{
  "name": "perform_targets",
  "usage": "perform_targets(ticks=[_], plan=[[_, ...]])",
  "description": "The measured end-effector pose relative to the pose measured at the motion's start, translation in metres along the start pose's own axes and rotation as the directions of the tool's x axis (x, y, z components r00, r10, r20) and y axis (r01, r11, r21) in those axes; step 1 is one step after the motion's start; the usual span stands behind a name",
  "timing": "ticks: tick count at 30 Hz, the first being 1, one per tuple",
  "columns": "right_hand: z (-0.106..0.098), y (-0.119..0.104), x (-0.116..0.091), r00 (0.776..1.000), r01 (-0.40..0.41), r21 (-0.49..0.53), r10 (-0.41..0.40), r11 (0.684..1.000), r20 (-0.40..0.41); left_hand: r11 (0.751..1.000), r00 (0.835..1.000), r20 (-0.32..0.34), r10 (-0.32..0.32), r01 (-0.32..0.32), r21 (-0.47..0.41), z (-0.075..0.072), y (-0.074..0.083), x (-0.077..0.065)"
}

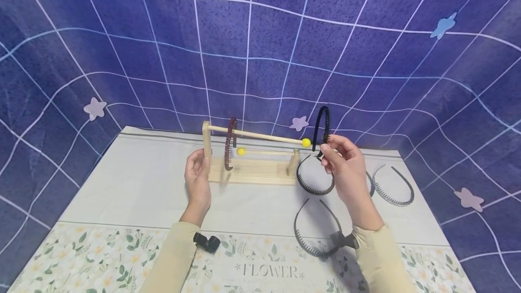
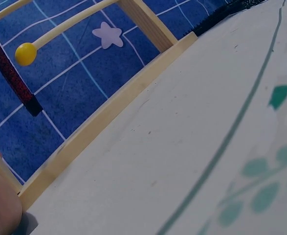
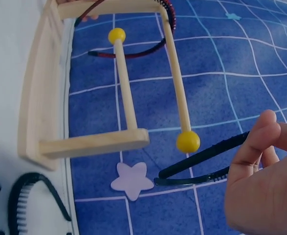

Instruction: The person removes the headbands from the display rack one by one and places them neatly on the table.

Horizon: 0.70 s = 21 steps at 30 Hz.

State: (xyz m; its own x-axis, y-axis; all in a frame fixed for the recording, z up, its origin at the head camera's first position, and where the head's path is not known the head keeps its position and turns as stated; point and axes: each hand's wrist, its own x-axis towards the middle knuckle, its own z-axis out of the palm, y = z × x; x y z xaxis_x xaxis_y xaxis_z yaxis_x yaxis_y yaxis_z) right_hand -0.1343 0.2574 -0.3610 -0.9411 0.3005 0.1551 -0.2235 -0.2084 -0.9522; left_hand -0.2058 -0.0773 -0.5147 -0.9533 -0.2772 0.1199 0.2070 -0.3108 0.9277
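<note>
My left hand point(image 1: 197, 180) grips the left upright of a wooden rack point(image 1: 252, 172). A dark red toothed headband point(image 1: 228, 148) hangs on the rack's upper rod, which ends in a yellow ball point(image 1: 306, 143). Between thumb and fingers, my right hand point(image 1: 346, 168) pinches a glittery black headband point(image 1: 324, 119) just right of that ball. The right wrist view shows the black headband point(image 3: 207, 152) with its tips pointing left, apart from the upper rod. Below, the shorter rod ends in another yellow ball point(image 1: 241, 151). Only a sliver of my left hand point(image 3: 87, 18) shows there.
On the white cloth lie a black headband point(image 1: 315, 191) below my right hand, a dark grey one point(image 1: 319, 253) nearer me and a grey one point(image 1: 395, 201) at the right. Another point(image 1: 371, 184) is partly hidden by my right hand. A blue gridded backdrop point(image 1: 260, 35) stands behind.
</note>
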Motion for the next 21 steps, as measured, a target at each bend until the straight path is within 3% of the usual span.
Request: perform_targets(ticks=[10,21], plan=[[-0.027,0.002,-0.009,0.998,-0.042,-0.112,0.046,0.993,0.034,1.000,1.000,0.000,0.006,-0.006,-0.006,0.000,0.000,0.000],[-0.061,0.003,-0.015,0.998,-0.058,-0.240,0.061,0.969,0.003,1.000,1.000,0.012,-0.001,0.001,0.014,0.001,0.000,0.000]])
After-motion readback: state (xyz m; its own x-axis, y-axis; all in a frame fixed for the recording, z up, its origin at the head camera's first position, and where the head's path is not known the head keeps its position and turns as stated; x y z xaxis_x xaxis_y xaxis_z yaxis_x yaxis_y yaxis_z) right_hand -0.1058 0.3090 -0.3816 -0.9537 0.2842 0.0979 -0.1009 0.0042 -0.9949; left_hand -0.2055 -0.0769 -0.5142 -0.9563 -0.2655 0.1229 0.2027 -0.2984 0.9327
